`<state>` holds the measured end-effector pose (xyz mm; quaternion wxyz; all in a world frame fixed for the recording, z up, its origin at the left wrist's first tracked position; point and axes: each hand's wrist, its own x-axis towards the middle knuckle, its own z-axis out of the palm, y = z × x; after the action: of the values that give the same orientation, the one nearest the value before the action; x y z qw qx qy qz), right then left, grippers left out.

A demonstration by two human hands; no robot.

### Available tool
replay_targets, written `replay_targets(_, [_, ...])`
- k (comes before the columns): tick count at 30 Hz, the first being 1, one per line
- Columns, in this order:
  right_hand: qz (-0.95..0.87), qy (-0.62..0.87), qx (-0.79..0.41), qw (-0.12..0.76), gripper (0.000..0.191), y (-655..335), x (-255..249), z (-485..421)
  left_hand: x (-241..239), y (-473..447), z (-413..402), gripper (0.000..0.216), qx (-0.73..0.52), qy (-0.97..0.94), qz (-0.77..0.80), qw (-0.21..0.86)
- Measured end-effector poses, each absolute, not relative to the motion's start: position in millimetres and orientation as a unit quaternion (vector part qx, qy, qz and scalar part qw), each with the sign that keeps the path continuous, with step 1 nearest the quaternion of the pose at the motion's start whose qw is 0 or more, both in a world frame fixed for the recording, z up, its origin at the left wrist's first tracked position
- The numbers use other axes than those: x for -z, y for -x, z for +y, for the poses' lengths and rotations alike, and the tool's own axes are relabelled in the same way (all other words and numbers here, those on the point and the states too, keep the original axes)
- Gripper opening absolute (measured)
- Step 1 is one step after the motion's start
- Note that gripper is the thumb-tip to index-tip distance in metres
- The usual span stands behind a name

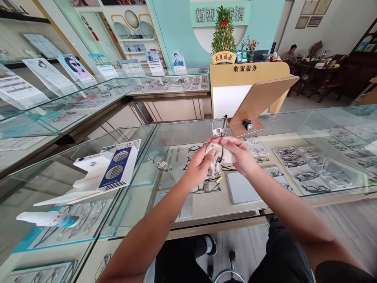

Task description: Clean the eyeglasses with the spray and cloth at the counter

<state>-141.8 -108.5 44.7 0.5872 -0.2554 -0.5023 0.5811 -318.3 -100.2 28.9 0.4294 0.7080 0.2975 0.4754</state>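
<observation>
A pair of eyeglasses (224, 126) is held up over the glass counter, with one lens and a dark temple showing above my fingers. My left hand (200, 162) is closed round a pale cleaning cloth (216, 158), thumb pressed on its front. My right hand (240, 154) pinches the eyeglasses beside the cloth, some of which hangs under its fingers. The two hands meet at the fingertips, so part of the frame is hidden between them. Left of them, another pair of glasses (160, 163) with a tag on its lens lies on the counter top.
A white spray bottle (48, 218) lies on its side at the left, near an opened blue-and-white box (118, 169). Beyond my hands stands a tilted wooden-backed mirror (262, 94) with a small black device (247, 125) at its base. Spectacle frames (294, 157) fill the glass case.
</observation>
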Motion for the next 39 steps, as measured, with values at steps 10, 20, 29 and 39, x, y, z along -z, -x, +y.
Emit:
replay_targets(10, [-0.569,0.248,-0.55,0.559,0.03,150,-36,-112,-31,314,-103,0.056,-0.548,-0.659,0.349,0.379])
replay_targets(20, [-0.579,0.264,-0.488,0.597,0.025,129,-48,-106,-29,322,-94,0.071,-0.543,-0.585,0.432,0.419])
replay_targets(29, [-0.54,0.296,-0.465,0.636,0.029,98,-57,-89,-46,331,-105,0.061,-0.401,-0.711,0.349,0.461])
replay_targets(39, [-0.543,0.327,-0.465,0.618,0.038,100,-53,-78,-43,312,-132,0.038,-0.159,-0.934,0.213,0.24])
